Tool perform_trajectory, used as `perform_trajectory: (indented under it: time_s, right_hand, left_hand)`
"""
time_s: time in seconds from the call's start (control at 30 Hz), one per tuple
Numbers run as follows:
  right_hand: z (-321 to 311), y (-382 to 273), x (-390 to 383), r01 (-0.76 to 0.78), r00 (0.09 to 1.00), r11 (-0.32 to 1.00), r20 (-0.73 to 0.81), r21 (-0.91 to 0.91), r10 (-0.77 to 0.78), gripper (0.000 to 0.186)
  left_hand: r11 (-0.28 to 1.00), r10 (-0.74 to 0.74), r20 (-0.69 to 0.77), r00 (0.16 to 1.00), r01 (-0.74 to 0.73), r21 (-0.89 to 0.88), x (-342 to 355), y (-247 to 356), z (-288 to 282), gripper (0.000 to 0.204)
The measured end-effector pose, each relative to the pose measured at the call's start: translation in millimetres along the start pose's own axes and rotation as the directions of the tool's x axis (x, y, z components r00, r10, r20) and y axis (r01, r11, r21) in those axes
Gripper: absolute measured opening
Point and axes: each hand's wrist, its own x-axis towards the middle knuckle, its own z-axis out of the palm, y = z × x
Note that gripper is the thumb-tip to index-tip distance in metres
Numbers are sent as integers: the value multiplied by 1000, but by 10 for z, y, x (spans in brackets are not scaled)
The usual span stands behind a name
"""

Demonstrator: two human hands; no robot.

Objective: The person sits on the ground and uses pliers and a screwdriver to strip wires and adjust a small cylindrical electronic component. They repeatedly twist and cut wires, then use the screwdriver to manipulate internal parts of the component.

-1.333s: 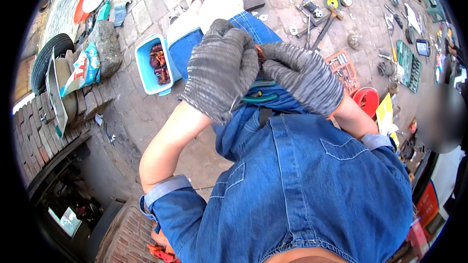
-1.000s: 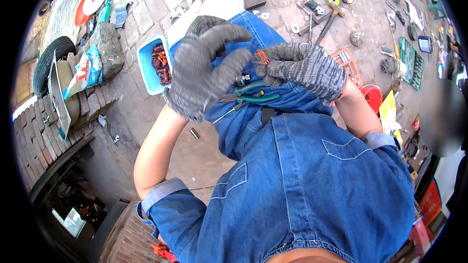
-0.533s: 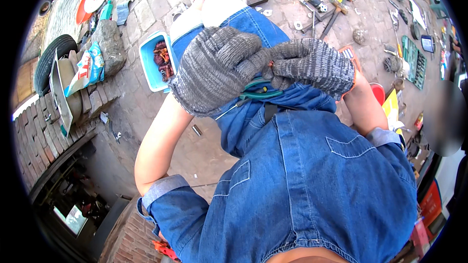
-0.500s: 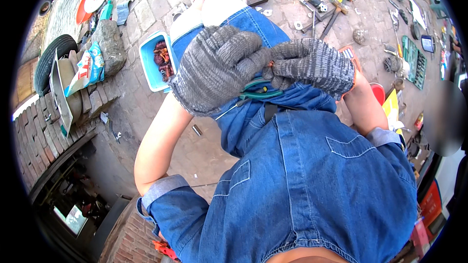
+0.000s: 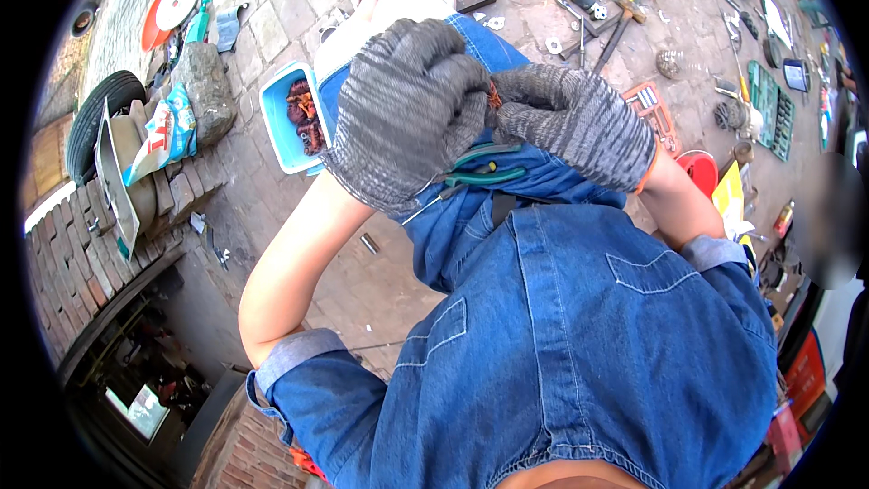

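Note:
Both my hands wear grey knit gloves and meet above my lap. My left hand (image 5: 407, 113) is closed around a small bundle of orange-brown copper wire (image 5: 494, 93), only a sliver of which shows between the gloves. My right hand (image 5: 575, 122) pinches the same bundle from the right. Under the hands, green-handled pliers (image 5: 484, 174) lie on my denim-clad lap, mostly covered by the left glove.
A blue tub (image 5: 282, 118) holding reddish wire scrap stands on the paving to the left. Hammers and small tools (image 5: 608, 14) lie ahead. A red bowl (image 5: 699, 170), green tool tray (image 5: 769, 109), tyre (image 5: 95, 113) and brick wall (image 5: 81, 254) surround me.
My left hand opened its fingers briefly, then closed again over the bundle. Both hands have stayed together above my lap, shifting slightly.

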Motion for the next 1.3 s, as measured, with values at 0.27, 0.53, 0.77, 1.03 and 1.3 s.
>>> perform_trajectory:
  time_s: [0.27,0.53,0.77,1.03,1.3]
  right_hand:
    - [186,148,36,221,881,558,-82,-800,-466,28]
    - [119,142,96,218,861,393,-14,-893,-509,20]
    - [-56,95,170,9,982,987,-185,-163,-39,22]
    - [-78,4,182,-100,995,986,9,133,100,23]
    - [-5,-21,146,-16,996,993,-90,-113,6,24]
  left_hand:
    - [513,-564,515,645,763,-393,14,-86,112,24]
    - [24,-531,710,463,845,-534,17,-48,41,19]
    - [550,-542,335,771,627,-552,-12,-36,-119,20]
    - [978,130,-8,992,-127,164,-93,-6,-107,32]
    - [937,249,-7,968,-239,255,-116,-12,-52,34]
